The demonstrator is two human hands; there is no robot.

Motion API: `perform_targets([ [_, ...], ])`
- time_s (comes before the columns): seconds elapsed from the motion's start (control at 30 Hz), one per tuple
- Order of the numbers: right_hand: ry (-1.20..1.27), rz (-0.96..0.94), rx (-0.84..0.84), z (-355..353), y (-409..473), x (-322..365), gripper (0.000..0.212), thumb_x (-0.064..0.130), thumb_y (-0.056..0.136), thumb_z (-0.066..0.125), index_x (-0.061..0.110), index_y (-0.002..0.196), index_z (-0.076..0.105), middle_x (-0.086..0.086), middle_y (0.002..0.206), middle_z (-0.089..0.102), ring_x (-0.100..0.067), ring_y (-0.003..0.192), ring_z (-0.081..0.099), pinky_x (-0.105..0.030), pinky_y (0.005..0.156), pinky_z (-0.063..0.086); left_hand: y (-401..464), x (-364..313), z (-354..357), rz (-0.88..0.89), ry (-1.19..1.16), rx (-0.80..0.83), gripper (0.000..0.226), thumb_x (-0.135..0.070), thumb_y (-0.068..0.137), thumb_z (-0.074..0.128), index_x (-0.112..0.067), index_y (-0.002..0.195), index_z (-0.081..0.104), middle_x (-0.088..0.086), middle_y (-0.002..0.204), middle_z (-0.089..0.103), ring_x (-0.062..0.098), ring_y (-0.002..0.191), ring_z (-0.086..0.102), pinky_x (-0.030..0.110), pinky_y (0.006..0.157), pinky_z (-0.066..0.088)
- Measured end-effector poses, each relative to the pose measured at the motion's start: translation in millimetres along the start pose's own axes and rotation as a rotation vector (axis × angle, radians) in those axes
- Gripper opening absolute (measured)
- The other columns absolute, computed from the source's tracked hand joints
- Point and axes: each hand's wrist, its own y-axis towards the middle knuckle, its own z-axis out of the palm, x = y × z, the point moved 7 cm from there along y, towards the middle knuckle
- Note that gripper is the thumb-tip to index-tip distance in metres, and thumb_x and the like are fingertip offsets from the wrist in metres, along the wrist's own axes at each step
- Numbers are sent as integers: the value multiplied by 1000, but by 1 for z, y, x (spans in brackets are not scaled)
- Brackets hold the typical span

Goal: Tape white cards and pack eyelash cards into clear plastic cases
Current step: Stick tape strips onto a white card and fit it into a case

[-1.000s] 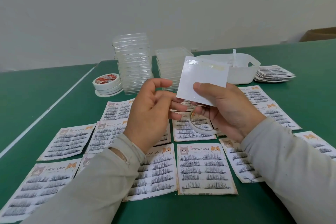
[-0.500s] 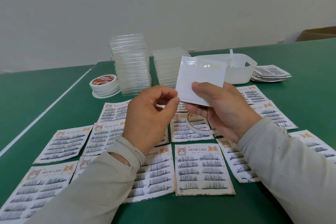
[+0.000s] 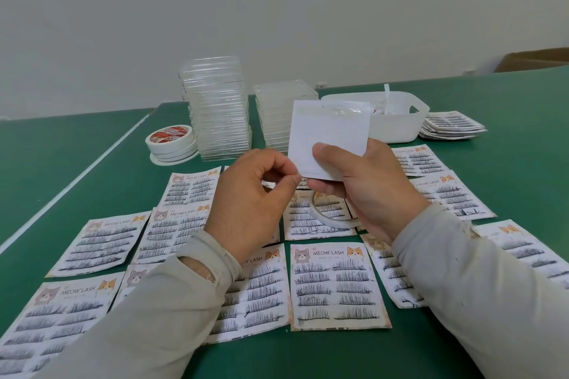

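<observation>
My right hand holds up a white card by its lower edge; a clear strip of tape runs along the card's top. A thin white tape roll hangs below that hand, against its lower fingers. My left hand is pinched thumb to forefinger right beside the card's lower left corner; I cannot tell whether anything thin is in the pinch. Several "MEOW LASH" eyelash cards lie face up across the green table. Two stacks of clear plastic cases stand behind.
Stacked tape rolls with a red label sit left of the cases. A white plastic bin holding paper scraps stands at the back right, with a pile of eyelash cards beside it. A cardboard box is at the far right.
My left hand's fingers have closed from spread into a pinch and moved right, up to the card's lower left corner. The right hand has kept the card raised.
</observation>
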Motion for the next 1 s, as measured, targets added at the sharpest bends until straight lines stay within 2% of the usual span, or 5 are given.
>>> perform_targets([
  [0.17, 35, -6, -26, -1, -1, 4, 8, 12, 92, 71, 15, 100, 71, 3, 93, 79, -18, 88, 77, -27, 66, 60, 0, 4, -2, -52, -100, -47, 19, -17, 86, 79, -29, 85, 65, -11, 82, 69, 18, 80, 69, 47, 73, 62],
  [0.4, 43, -15, -41, -2, -1, 6, 9, 12, 92, 70, 14, 100, 71, 1, 92, 78, -19, 86, 76, -27, 65, 59, 0, 4, -4, -57, -156, -75, 7, -29, 79, 73, -33, 82, 69, -6, 80, 73, 22, 81, 73, 50, 74, 62],
  [0.6, -3, -31, -54, -4, 0, 6, 7, 13, 92, 71, 15, 99, 72, 2, 93, 78, -18, 87, 76, -27, 64, 59, -1, 3, -5, -48, -136, -97, 4, -29, 82, 74, -32, 84, 71, -9, 80, 75, 18, 80, 74, 47, 74, 63],
  [0.77, -129, -115, -27, 1, -4, 13, 8, 15, 93, 71, 22, 89, 74, 7, 89, 78, -15, 85, 75, -28, 67, 59, -1, 4, -6, -51, -101, -90, 13, -19, 90, 74, -30, 83, 71, -10, 78, 74, 13, 77, 74, 45, 72, 63],
  [1.0, -190, -149, -20, 6, -7, 16, 11, 14, 94, 70, 23, 89, 74, 4, 89, 79, -19, 82, 76, -30, 66, 61, 0, 3, 0, -58, -86, -21, 16, -15, 97, 64, -25, 86, 64, -10, 77, 71, 4, 72, 71, 31, 64, 62],
])
